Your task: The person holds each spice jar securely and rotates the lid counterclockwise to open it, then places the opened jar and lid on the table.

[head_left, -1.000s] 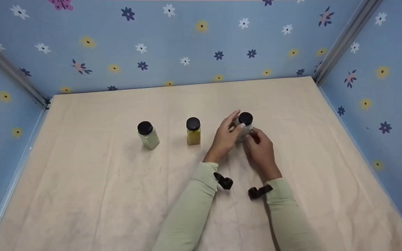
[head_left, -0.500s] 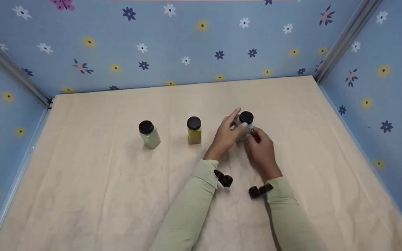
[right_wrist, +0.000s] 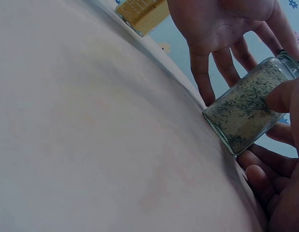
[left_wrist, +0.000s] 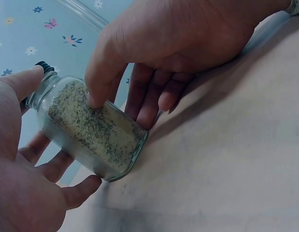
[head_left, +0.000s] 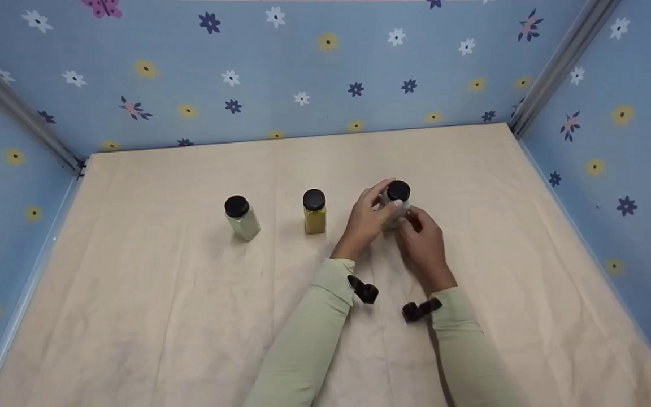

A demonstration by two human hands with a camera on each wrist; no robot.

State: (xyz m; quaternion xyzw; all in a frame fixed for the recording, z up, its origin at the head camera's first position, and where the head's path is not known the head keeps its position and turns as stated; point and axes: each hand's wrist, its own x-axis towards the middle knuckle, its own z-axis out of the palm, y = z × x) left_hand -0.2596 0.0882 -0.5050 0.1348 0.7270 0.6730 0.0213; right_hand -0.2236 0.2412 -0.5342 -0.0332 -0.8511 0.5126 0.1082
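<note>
A square glass spice jar (left_wrist: 96, 133) with a black cap (head_left: 398, 191) stands upright on the cloth, right of the table's middle. Pale seasoning flecked with dark green fills most of it. My left hand (head_left: 364, 220) holds it from the left, thumb up near the cap and fingers spread along the far side. From the right, my right hand (head_left: 426, 243) grips the jar lower down, its thumb pressed on the near glass face (right_wrist: 250, 104). In the head view both hands cover much of the glass.
A spice jar with yellow contents (head_left: 315, 215) stands left of my hands. Farther left is a jar with pale green contents (head_left: 244, 221), also black-capped. Flowered blue panels (head_left: 280, 68) border the beige cloth (head_left: 133, 294) at the back and sides.
The left index finger has come down closer to the jar's cap. Both hands and the jar otherwise keep their places; the head view has shifted slightly.
</note>
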